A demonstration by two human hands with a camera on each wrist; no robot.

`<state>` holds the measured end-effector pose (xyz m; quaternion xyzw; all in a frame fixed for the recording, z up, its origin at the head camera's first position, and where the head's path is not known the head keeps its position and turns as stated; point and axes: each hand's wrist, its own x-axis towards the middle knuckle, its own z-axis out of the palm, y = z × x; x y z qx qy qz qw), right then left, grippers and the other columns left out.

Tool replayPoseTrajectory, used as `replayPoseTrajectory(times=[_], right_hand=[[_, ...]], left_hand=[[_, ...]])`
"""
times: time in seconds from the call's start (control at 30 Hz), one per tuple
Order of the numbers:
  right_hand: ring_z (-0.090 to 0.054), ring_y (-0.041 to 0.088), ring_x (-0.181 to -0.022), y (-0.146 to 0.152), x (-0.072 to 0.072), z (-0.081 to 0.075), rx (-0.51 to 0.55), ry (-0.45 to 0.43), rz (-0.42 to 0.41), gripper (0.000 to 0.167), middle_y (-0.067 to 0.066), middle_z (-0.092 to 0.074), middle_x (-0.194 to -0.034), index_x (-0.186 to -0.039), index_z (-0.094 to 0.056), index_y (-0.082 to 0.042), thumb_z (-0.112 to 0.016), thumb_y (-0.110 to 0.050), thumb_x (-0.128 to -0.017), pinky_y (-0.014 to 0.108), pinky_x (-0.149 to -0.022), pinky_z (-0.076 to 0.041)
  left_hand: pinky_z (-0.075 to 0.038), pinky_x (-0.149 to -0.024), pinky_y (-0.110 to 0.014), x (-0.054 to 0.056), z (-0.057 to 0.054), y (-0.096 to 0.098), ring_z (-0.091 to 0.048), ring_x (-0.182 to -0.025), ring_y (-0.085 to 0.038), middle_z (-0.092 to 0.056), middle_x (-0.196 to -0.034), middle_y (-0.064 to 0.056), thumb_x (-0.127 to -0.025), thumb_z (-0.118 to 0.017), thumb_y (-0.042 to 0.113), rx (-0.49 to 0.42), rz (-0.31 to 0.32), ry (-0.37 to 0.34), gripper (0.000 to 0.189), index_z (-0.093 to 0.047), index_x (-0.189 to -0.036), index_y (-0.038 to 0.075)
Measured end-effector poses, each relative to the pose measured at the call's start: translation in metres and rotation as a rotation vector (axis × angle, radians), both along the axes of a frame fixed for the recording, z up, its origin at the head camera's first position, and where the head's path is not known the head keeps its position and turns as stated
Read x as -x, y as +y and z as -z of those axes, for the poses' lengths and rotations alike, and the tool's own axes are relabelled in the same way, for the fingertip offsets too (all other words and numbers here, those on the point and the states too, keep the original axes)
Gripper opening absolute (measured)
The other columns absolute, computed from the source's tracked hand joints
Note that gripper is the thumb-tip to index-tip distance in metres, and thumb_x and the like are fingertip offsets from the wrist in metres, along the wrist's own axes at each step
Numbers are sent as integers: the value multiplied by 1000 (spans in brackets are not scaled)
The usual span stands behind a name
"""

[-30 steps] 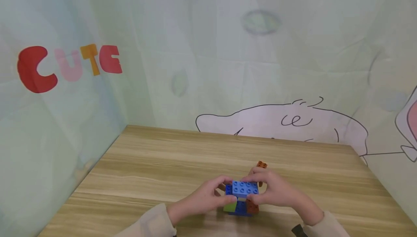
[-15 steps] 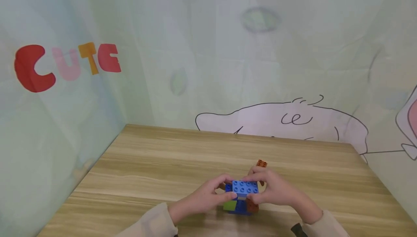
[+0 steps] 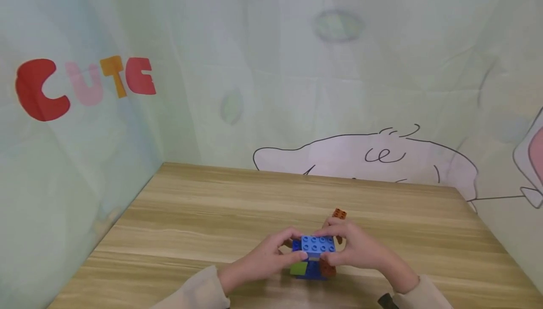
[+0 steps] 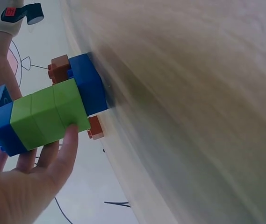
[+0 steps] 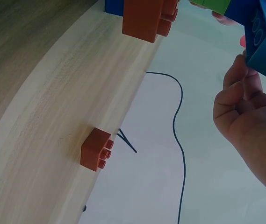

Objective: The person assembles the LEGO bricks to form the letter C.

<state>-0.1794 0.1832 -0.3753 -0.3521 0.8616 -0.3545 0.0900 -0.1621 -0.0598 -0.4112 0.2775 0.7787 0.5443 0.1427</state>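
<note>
A light blue eight-stud brick (image 3: pixel 318 244) lies across the top of a small tower, overhanging to the right. My right hand (image 3: pixel 360 247) pinches its right end between thumb and fingers. Under its left end is a dark blue brick (image 4: pixel 6 129), above several stacked green bricks (image 4: pixel 48 114). These stand on a blue base brick (image 4: pixel 88 84) on the table. My left hand (image 3: pixel 271 254) grips the tower, with the thumb near the top and fingers along the green bricks. An orange-brown brick (image 5: pixel 142 18) sits on the base's right end, below the overhang.
A loose orange-brown brick (image 5: pixel 95 149) rests on the wooden table (image 3: pixel 212 205), behind my right hand. A printed cloth (image 3: pixel 203 87) hangs along the table's back and left edges.
The head view shifts slightly. Both hands keep their hold on the bricks, with no clear movement of the tower.
</note>
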Motion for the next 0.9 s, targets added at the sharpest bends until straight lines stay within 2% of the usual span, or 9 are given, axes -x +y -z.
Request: replayPoseTrajectory(times=[0.2, 0.37, 0.53, 0.67, 0.9], right_hand=[[-54, 7, -83, 0, 0, 3, 27, -3, -9, 33, -7, -58, -96, -117, -67, -14, -70, -26, -87, 28, -71, -51], [-53, 7, -83, 2, 0, 6, 57, -8, -17, 33, -7, -59, -97, -119, -66, -15, -68, -30, -89, 29, -72, -51], [-54, 8, -83, 2, -1, 7, 119, -60, -31, 31, -3, -58, -96, -118, -67, -11, -68, -26, -90, 25, -72, -50], [-55, 9, -82, 2, 0, 9, 162, -95, -36, 29, 0, -58, -95, -117, -68, -10, -68, -21, -90, 24, -71, -51], [-54, 9, -81, 3, 2, 12, 192, -116, -46, 27, 2, -57, -94, -115, -68, -8, -68, -17, -90, 24, -69, -51]], left_hand=[[-51, -80, -24, 0, 0, -1, -56, -106, -18, -60, -117, 2, -97, -57, 35, 3, 7, 20, 38, -53, -131, 19], [-50, -80, -25, 0, 1, 0, -56, -105, -17, -60, -116, 4, -98, -55, 35, -3, 10, 30, 33, -54, -128, 23], [-48, -85, -26, -1, 1, 1, -55, -107, -14, -59, -118, 2, -99, -53, 32, -38, 33, -26, 32, -52, -128, 17], [-48, -85, -26, -1, 0, 2, -53, -108, -14, -56, -119, 3, -100, -52, 32, -41, 42, -74, 31, -49, -127, 18], [-47, -89, -27, 1, 6, 3, -53, -111, -15, -55, -120, 1, -101, -50, 30, -58, 60, -58, 30, -47, -127, 16]])
